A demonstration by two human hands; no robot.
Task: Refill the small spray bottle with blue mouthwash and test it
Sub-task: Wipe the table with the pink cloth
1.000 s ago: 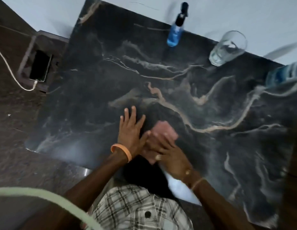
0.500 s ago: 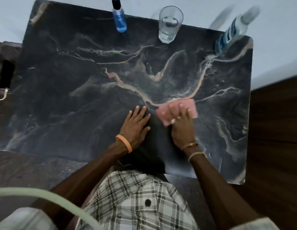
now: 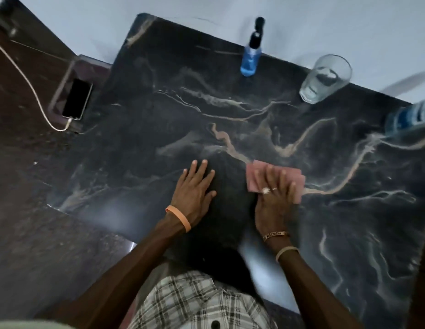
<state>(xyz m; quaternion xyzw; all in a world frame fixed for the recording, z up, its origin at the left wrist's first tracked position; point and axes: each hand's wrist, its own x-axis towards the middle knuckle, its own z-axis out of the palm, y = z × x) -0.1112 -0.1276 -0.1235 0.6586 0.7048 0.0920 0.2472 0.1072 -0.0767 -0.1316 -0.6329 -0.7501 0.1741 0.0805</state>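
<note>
A small spray bottle point(image 3: 252, 52) with a black top and blue liquid stands at the far edge of the black marble table point(image 3: 159, 119). The big mouthwash bottle point(image 3: 411, 116) shows blurred at the right edge. My left hand point(image 3: 195, 188) lies flat on the table, fingers apart, holding nothing. My right hand point(image 3: 275, 193) presses flat on a pink cloth point(image 3: 254, 179) lying on the table, fingers spread over it.
A clear drinking glass point(image 3: 325, 79) stands at the far edge, right of the spray bottle. A phone point(image 3: 77, 98) on a white charging cable point(image 3: 28, 81) lies on a low stand left of the table. A pale wall runs behind.
The view has swung left again. My right hand with the pink cloth has slid across the table, away from my left hand, which stays flat in place.
</note>
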